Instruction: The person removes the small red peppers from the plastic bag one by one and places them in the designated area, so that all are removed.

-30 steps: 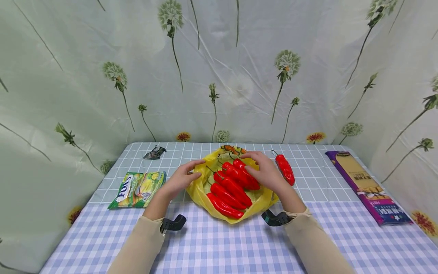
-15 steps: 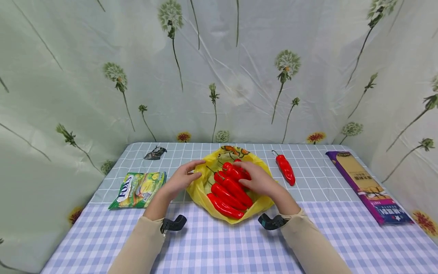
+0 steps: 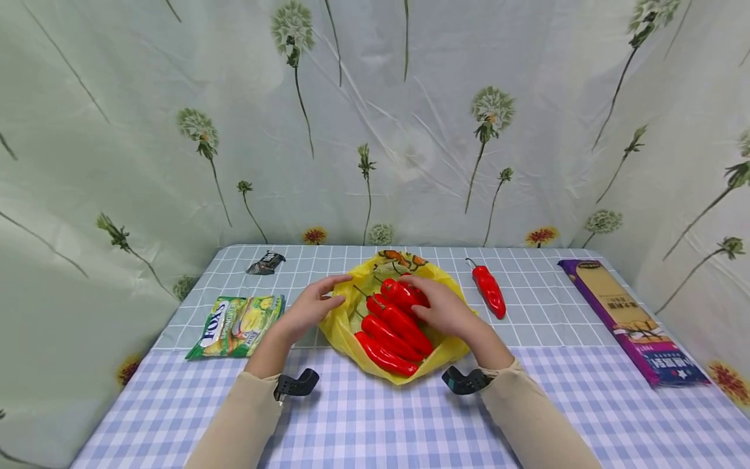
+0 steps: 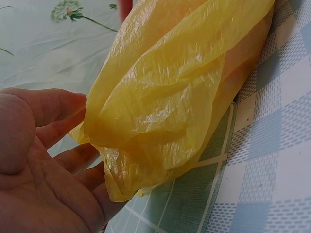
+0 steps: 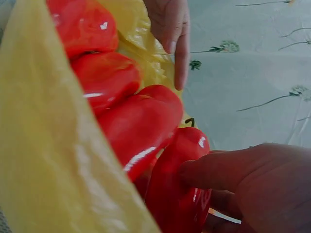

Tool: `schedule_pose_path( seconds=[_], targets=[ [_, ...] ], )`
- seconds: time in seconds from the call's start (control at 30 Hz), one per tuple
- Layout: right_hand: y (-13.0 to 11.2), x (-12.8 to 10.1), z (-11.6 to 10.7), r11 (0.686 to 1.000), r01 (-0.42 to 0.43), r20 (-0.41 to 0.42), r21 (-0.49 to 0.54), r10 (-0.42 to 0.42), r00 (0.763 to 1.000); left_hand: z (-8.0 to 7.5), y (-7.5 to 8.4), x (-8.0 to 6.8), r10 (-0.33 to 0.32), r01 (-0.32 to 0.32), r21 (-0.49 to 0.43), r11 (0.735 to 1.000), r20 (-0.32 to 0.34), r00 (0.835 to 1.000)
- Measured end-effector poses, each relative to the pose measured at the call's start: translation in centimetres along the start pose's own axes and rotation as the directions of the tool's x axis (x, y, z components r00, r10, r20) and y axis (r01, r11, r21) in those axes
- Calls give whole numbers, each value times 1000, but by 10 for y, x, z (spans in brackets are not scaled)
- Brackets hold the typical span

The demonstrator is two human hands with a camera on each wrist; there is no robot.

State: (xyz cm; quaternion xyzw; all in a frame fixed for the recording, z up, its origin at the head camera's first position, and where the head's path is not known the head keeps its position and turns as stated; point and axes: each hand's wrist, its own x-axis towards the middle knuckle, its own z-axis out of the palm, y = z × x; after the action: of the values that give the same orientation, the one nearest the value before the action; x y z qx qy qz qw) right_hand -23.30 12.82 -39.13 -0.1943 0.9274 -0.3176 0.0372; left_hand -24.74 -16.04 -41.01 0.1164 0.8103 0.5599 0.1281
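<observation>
A yellow plastic bag [image 3: 336,329] lies spread at mid-table with several glossy red peppers [image 3: 387,335] inside. My right hand [image 3: 443,305] reaches into its right side. In the right wrist view, the thumb presses the near face of one red pepper [image 5: 167,194] while the fingers go round behind it, so the hand grips it. That pepper leans against its neighbours. At the bag's left rim is my left hand [image 3: 312,305], its fingers loosely bent; in the left wrist view the thumb tip touches the yellow plastic and other fingertips are partly hidden behind it.
A single red pepper [image 3: 488,290] lies right of the bag. To the left are a green FOX'S candy packet [image 3: 239,326] and a small black wrapper [image 3: 266,262]. A long purple-and-tan package [image 3: 633,319] lies far right. A flower-printed curtain [image 3: 410,130] surrounds the table.
My right hand has moved slightly left and deeper into the bag, from hovering over the right-hand peppers to gripping one. The left hand stays put.
</observation>
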Motion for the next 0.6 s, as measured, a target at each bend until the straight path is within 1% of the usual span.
schedule_pose_path(
  seconds=[0.13, 0.4, 0.6],
  targets=[
    [-1, -1, -7, 999, 18, -43, 36, -16, 999, 0, 0, -1, 11, -11, -2, 1000, 4, 1000],
    [2, -6, -27, 996, 23, -109, 87, -13, 994, 1, 0, 0, 14, -14, 2, 1000, 1, 1000],
    [10, -10, -43, 997, 9, -168, 80, 5, 986, 0, 0, 0, 13, -13, 2, 1000, 3, 1000]
  ],
)
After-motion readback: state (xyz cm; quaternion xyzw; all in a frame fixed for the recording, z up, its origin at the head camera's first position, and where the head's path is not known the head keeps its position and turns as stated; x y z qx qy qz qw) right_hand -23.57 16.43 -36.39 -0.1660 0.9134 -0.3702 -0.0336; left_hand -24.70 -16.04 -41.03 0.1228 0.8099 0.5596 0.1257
